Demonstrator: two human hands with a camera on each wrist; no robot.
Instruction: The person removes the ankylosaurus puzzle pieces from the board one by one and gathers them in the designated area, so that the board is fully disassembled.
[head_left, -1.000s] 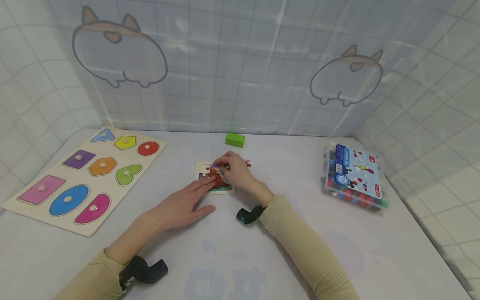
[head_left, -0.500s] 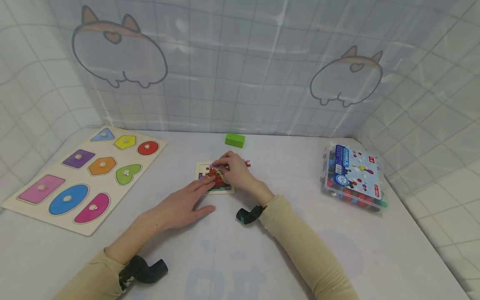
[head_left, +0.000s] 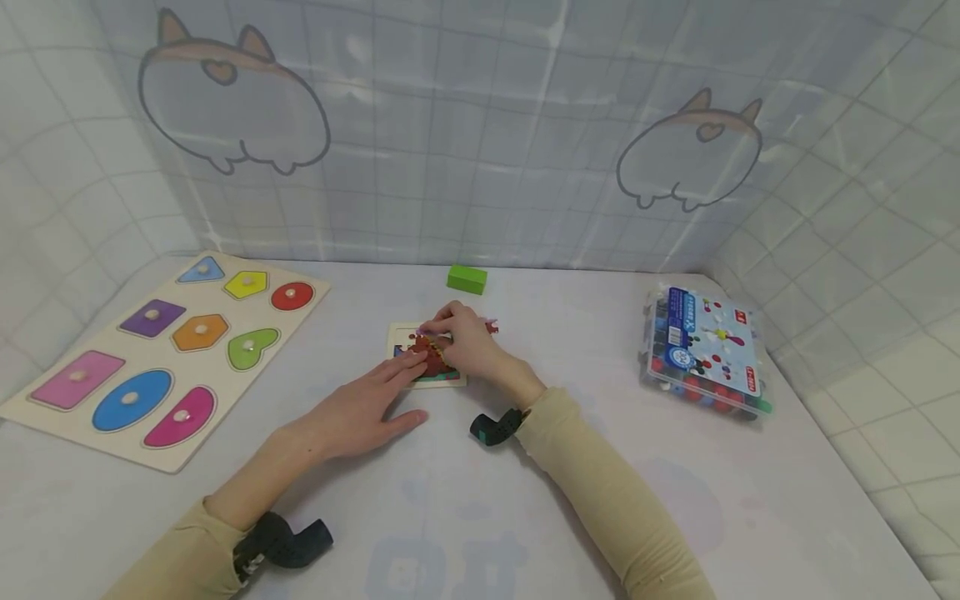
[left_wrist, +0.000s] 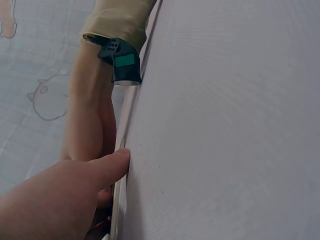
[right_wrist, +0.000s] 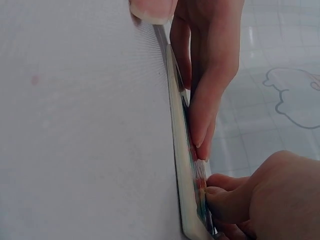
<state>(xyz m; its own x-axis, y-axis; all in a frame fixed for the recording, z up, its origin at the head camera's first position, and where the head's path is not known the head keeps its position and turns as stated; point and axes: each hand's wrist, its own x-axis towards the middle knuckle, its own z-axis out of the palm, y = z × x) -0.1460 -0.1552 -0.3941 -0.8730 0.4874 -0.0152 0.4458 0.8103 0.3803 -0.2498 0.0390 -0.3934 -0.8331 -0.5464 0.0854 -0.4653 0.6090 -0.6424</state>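
1. Looks like a step of fitting a small puzzle piece [head_left: 423, 332] into a little puzzle board [head_left: 392, 338], flat on the table [head_left: 577, 358] near the middle of the head view.
2. Seems to call next for a soft push to get the puzzle piece down flat, and for a light, steady press on the rest.
3. Pretend to see a clock on the puzzle board, with 12 at the far side.
4. Rests the left hand [head_left: 360, 412] at 8 o'clock, fingers almost straight, tips touching the red-brown picture. Grips nothing there. Sticks the thumb out at 6 o'clock, off the puzzle board.
5. Bends the right hand [head_left: 471, 340] in from 2 o'clock. Pinches the puzzle piece with curled finger and thumb, by the look of it, up at 12 o'clock. Hides most of the puzzle piece, so hard to see how flat.
6. Shows a red and pink bit [head_left: 492, 326] at 2 o'clock, just past the right hand. Cannot tell its whole shape.
7. Has a green block [head_left: 467, 279] at 1 o'clock, a shape board [head_left: 243, 312] at 9 and a clear box [head_left: 705, 354] at 3.
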